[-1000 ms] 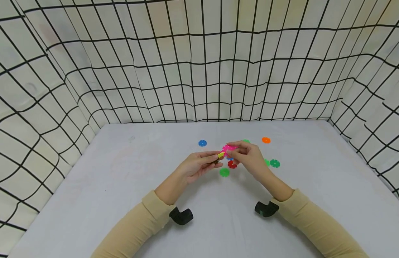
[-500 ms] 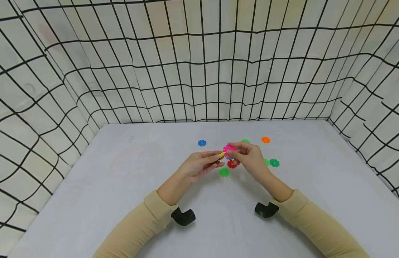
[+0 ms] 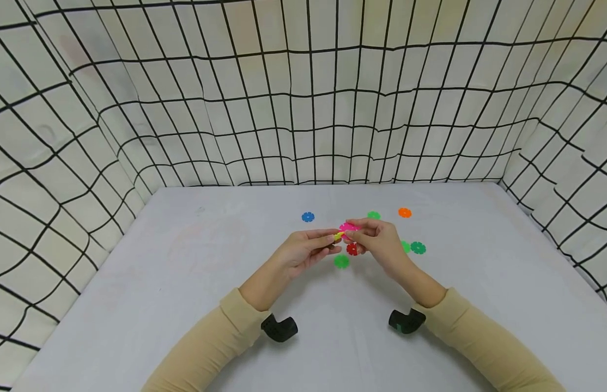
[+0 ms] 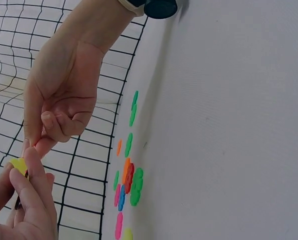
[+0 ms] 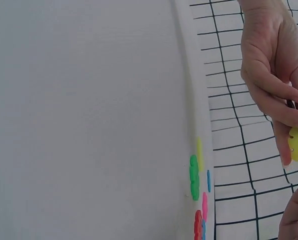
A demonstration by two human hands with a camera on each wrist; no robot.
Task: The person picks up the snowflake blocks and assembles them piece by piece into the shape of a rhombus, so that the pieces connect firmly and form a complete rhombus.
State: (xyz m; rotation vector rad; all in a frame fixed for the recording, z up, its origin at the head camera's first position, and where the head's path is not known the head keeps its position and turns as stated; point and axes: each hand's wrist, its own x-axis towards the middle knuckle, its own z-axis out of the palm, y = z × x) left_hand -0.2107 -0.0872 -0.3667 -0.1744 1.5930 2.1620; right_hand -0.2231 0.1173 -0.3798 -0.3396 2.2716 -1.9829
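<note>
Left grip pinches a yellow disc; right grip, hold unclear, partly hides a red disc.

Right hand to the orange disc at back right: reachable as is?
Probably yes: nothing visible stands between the right hand and the orange disc, though that hand looks busy at the held yellow disc.
</note>
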